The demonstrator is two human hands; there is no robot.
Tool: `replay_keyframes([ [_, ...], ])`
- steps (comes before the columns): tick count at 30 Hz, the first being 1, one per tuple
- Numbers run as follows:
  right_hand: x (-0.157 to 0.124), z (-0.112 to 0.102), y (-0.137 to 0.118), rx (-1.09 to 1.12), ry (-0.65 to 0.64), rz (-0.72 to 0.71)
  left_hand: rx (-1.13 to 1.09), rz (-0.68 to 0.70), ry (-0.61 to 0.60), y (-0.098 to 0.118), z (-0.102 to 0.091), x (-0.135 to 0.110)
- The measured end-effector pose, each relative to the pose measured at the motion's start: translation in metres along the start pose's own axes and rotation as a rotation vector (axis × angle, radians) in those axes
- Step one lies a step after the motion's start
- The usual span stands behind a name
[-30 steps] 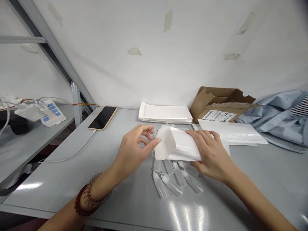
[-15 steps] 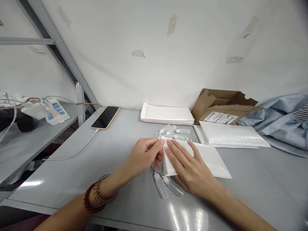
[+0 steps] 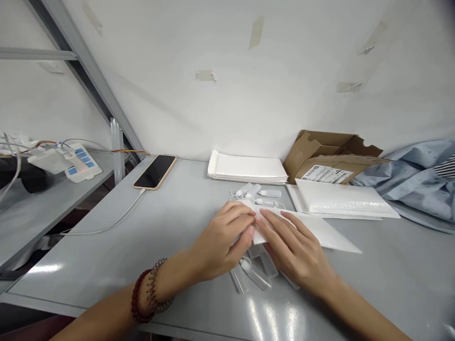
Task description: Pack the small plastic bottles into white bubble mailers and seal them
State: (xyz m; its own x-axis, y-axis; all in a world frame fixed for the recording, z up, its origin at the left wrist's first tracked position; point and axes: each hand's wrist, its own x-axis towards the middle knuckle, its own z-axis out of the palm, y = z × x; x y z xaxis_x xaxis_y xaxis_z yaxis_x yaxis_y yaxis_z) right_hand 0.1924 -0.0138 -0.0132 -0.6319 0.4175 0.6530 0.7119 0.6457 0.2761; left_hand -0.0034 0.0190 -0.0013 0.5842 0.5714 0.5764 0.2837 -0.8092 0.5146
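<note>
A white padded envelope (image 3: pixel 332 234) lies tilted between my hands, just above the grey table. My left hand (image 3: pixel 225 241) is closed at its left end, fingers over the edge and thumb below. My right hand (image 3: pixel 296 253) grips the same end, its fingers together across the top; its thumb is hidden. Both hands' fingertips nearly meet there. Small clear plastic bottles with white caps (image 3: pixel 256 273) lie under and in front of the envelope. Several more such bottles (image 3: pixel 270 193) with loops lie just behind it.
A stack of white envelopes (image 3: pixel 249 166) lies against the wall. To the right are more padded envelopes (image 3: pixel 344 196), an open cardboard box (image 3: pixel 329 154) and blue-grey cloth (image 3: pixel 415 173). A phone (image 3: pixel 155 173) on a cable lies left, near a power strip (image 3: pixel 83 163).
The envelope's left end has tilted and shifted right, showing more bottles beneath it. My left hand has moved right, with its fingers now over the envelope's edge beside my right fingertips.
</note>
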Motion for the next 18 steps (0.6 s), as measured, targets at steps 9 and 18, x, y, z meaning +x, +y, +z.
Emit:
replay_keyframes([
  [9,0.000,-0.010,-0.008,0.092,0.111,-0.046,0.450,0.420,0.036,-0.010,0.000,0.001],
  [18,0.005,-0.027,-0.011,0.130,0.077,-0.095,0.520,0.408,-0.026,-0.011,0.010,-0.005],
])
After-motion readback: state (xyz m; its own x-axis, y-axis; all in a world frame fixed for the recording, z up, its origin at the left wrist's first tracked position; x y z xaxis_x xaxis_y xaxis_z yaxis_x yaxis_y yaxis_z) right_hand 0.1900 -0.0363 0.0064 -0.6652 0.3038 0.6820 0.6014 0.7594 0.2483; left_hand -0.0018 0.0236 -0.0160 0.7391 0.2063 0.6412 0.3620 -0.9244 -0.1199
